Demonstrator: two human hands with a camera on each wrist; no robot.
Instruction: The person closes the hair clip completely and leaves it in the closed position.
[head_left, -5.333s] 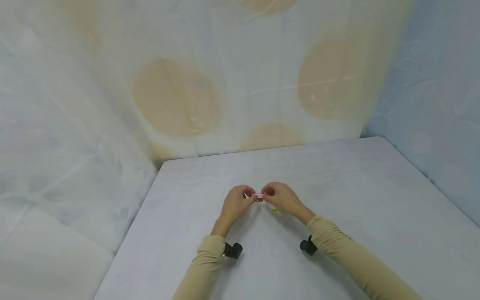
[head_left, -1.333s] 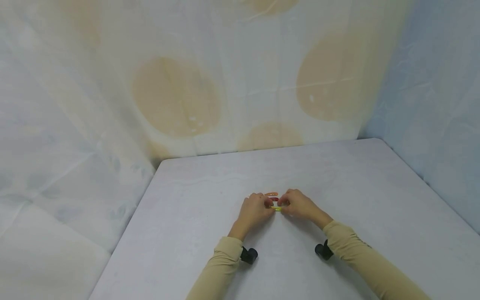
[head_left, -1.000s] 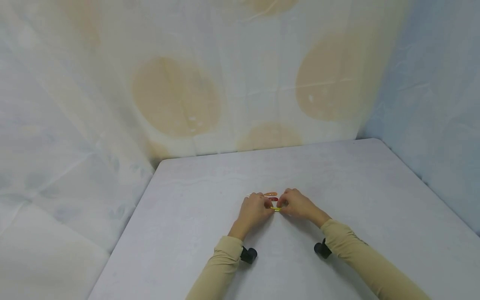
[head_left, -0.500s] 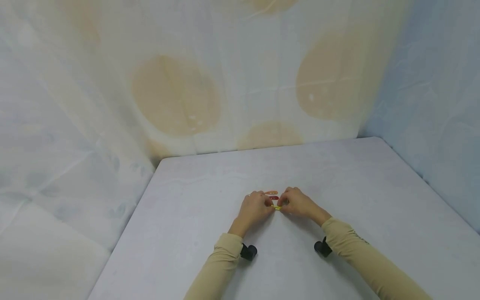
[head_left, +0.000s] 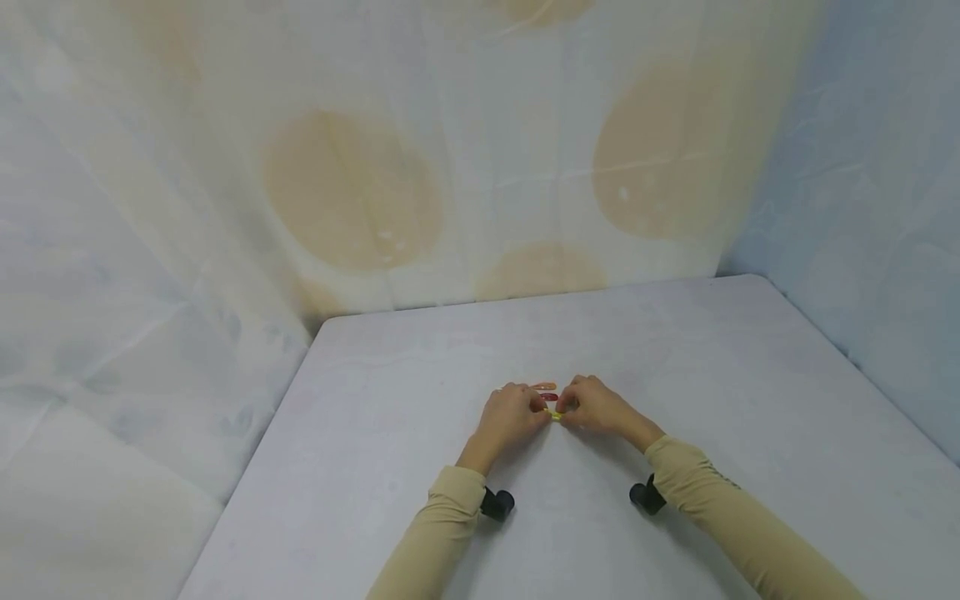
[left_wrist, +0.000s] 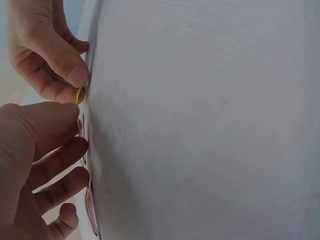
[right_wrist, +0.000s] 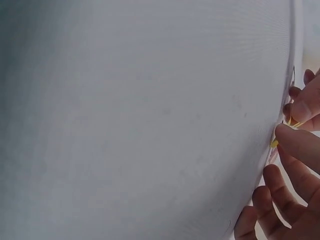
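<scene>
Both hands meet low over the white table. My left hand and right hand each pinch an end of a small yellow clip-like piece that lies at the table's surface. The left wrist view has the yellow piece between the two thumbs, edge on. In the right wrist view the yellow piece shows under my right thumb. Just behind the hands lie a small red piece and an orange piece, partly hidden by the fingers.
A pale cloth with large tan circles hangs behind the table and drapes down on the left. A blue-grey wall runs along the table's right side. Black wrist cameras sit under both sleeves.
Five seconds ago both hands held a pinkish-red piece above the table; now they pinch the yellow one, further right. Over the last second they have barely moved.
</scene>
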